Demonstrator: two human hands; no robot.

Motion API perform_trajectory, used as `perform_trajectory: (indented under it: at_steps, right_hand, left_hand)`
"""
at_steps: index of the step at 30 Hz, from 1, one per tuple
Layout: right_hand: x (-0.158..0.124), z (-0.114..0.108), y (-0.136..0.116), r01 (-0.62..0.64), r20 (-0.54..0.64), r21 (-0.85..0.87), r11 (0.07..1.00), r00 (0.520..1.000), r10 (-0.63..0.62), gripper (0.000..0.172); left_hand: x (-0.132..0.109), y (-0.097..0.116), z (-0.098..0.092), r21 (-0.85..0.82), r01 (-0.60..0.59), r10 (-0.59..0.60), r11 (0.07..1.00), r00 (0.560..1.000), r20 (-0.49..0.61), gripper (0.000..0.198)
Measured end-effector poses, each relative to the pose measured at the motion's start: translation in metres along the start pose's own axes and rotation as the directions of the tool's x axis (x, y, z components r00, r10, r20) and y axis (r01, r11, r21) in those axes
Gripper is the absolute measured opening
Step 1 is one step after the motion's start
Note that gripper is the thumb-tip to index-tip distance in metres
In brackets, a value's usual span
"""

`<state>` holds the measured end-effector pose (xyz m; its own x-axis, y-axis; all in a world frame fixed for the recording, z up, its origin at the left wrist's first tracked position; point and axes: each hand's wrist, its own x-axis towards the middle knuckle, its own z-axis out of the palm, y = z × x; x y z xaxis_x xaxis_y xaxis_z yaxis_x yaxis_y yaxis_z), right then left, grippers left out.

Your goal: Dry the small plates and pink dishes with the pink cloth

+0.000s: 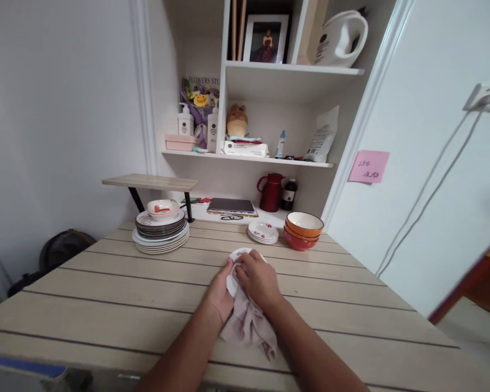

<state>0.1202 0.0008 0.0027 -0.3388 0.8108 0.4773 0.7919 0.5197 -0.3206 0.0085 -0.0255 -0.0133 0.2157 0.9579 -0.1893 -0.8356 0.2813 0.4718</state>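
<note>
A small white plate point(242, 255) is held just above the wooden table point(106, 294), near its middle. My left hand point(220, 294) grips the plate's left edge with fingers curled. My right hand point(258, 280) lies over the plate, closed on a beige cloth point(249, 324) that hangs down from under both hands toward me. Most of the plate is hidden by the hands.
A stack of plates point(161, 235) topped by a small bowl stands at the back left. A low pile of small plates point(263, 232) and stacked orange and red bowls point(304, 230) stand at the back right. Shelves point(269, 158) with bottles, a red jug and a tablet lie behind.
</note>
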Motion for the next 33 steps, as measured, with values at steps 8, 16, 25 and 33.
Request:
perform_trajectory:
  at_steps: [8,16,25,33]
  right_hand:
    - [0.007,-0.003,0.026,-0.197,-0.053,-0.042,0.979,0.979,0.195,0.015]
    - [-0.005,0.001,-0.001,0.013,0.113,0.016,1.0,0.994,-0.014,0.013]
    - [0.006,0.0,0.013,-0.137,-0.078,-0.003,0.991,0.988,0.136,0.017]
    - [0.006,0.002,0.029,-0.195,0.004,-0.065,0.979,0.981,0.195,0.016]
  left_hand:
    - [0.001,0.006,0.002,-0.062,-0.134,0.128,0.989,0.987,-0.1,0.034]
    - [0.003,0.02,-0.005,-0.05,-0.297,0.279,0.954,0.933,-0.226,0.033]
    - [0.0,0.001,0.004,0.004,-0.024,0.024,1.0,0.999,-0.022,0.033]
    - [0.002,0.015,0.0,-0.06,-0.274,0.249,0.96,0.931,-0.267,0.035]
